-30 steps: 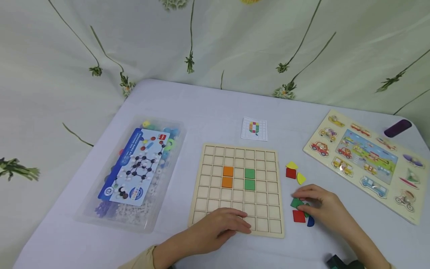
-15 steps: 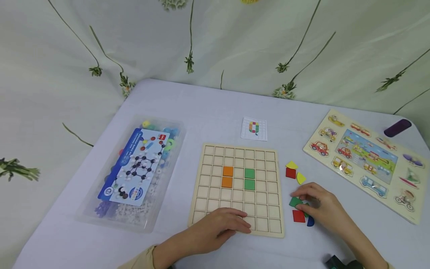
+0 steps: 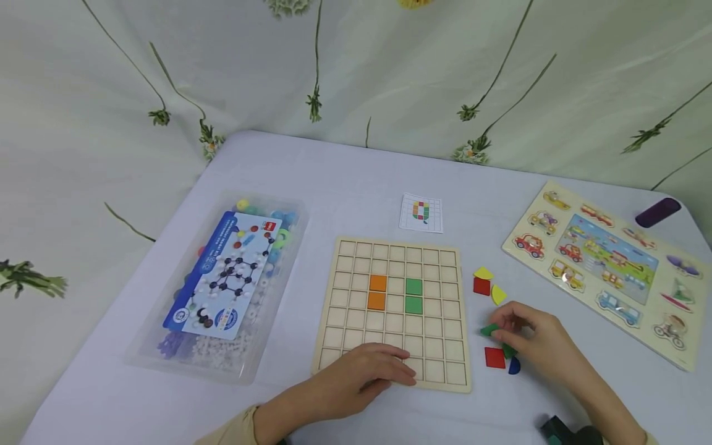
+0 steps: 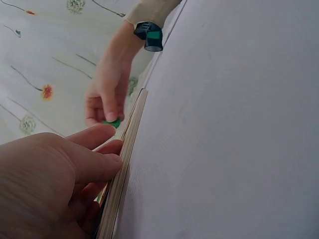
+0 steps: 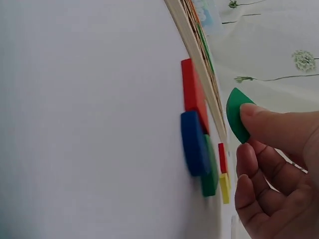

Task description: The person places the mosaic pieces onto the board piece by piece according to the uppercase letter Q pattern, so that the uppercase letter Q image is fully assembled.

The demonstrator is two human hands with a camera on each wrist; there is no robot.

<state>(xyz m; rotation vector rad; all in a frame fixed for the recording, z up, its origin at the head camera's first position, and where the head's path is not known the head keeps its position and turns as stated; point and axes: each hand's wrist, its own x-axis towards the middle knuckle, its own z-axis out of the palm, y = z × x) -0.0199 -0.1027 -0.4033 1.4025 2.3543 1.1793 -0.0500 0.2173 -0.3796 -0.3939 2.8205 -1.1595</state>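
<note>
My right hand (image 3: 531, 337) pinches a green quarter-round block (image 5: 237, 114) between thumb and fingers, lifted above the other loose pieces. Below it lie a red square block (image 3: 495, 357), a blue curved block (image 3: 514, 366) and a second green block (image 3: 508, 350), partly hidden by the hand. My left hand (image 3: 364, 377) rests on the front edge of the wooden grid board (image 3: 342, 321), fingers relaxed. In the board's cells sit two orange squares (image 3: 377, 292) and two green squares (image 3: 413, 296). Two yellow quarter-round blocks (image 3: 498, 295) flank another red square (image 3: 481, 286) right of the board.
A small pattern card (image 3: 421, 213) lies behind the board. On the left stands a clear plastic case (image 3: 261, 334) with a molecular model kit label. A vehicle puzzle board (image 3: 606, 272) and a dark purple oblong thing (image 3: 659, 212) are on the right.
My right hand has picked up the green quarter-round block and tilted it. More of the second green block shows below. The left hand has stayed on the board.
</note>
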